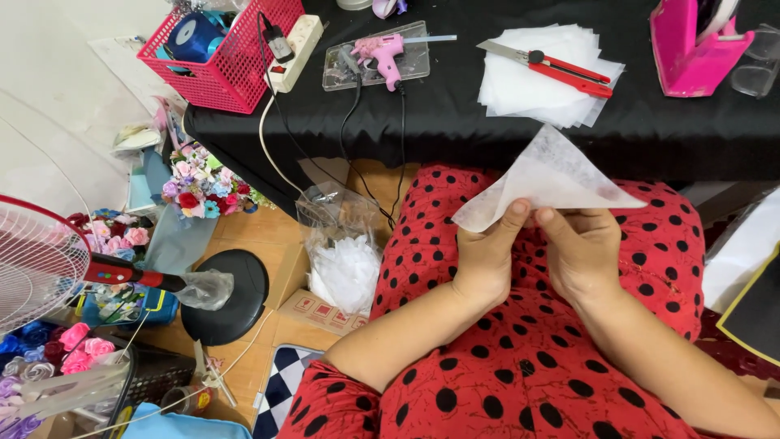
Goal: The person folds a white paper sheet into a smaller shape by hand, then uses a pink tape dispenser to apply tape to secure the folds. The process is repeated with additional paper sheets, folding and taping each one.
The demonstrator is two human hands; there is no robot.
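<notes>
both hands meet over the lap in the red spotted dress. the left hand (pixel 486 258) and right hand (pixel 583 248) are curled, pinching the lower edge of a folded white sheet (pixel 548 177), held just below the worktop (pixel 455 106).

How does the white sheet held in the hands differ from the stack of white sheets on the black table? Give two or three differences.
The held sheet is a single piece folded into a triangle; the stack is many flat pieces. The left hand and right hand pinch the held sheet above the lap, while the stack lies on the table under a red utility knife. Both are thin and white.
</notes>
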